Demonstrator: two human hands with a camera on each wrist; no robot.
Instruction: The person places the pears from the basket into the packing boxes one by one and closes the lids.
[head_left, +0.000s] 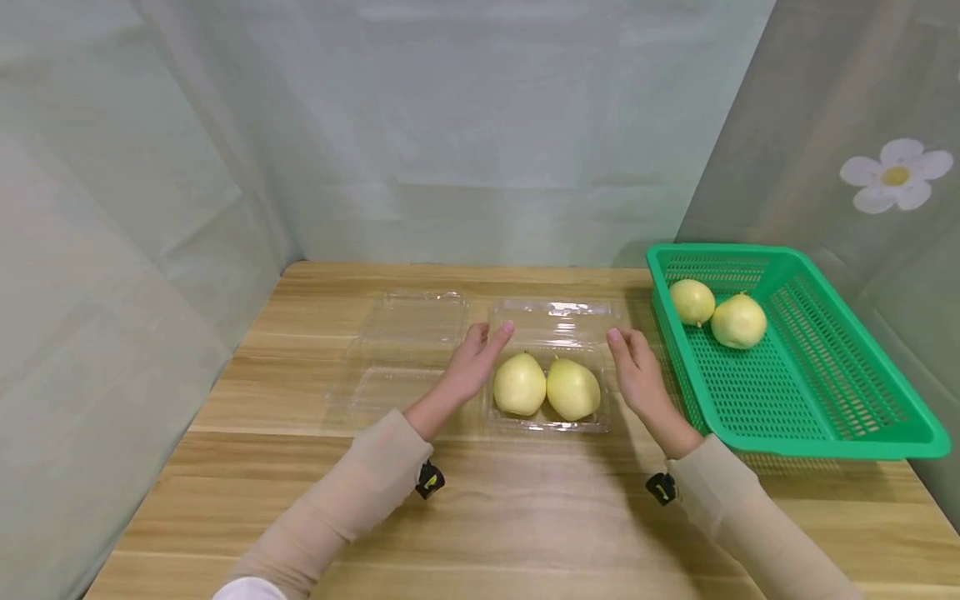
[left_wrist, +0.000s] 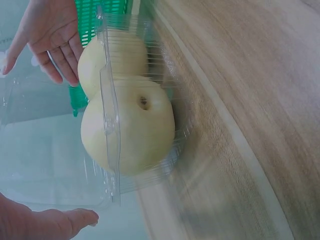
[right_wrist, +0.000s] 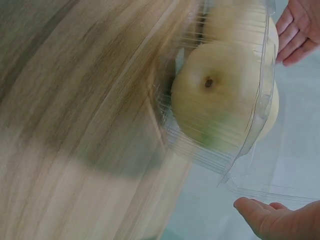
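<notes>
Centrally placed box: a transparent rectangular plastic clamshell container (head_left: 551, 426) lies open on the light-brown wood-grain table (head_left: 525, 517), its see-through lid (head_left: 555, 322) turned back on the far side.
Pears inside: one round pale-yellow pear (head_left: 520, 385) sits at the left, touching a second pale-yellow pear (head_left: 573, 390) at the right; both wrist views show a dark dimple on the near pear.
Left hand: the bare left hand (head_left: 476, 360) is at the container's left side, relaxed and grasping nothing, its thumb near the lid; whether they touch I cannot tell.
Right hand: the bare right hand (head_left: 636, 371) mirrors it at the right side, fingers loose, holding nothing; contact with the lid cannot be told either.
Other container: a matching transparent open clamshell (head_left: 397, 387) lies just left.
Green basket: a rectangular perforated plastic basket (head_left: 802, 448) stands at the right, with two more pale-yellow pears (head_left: 739, 322) touching each other at its left side.
Sleeves: beige, a small black device (head_left: 430, 481) at the left wrist.
</notes>
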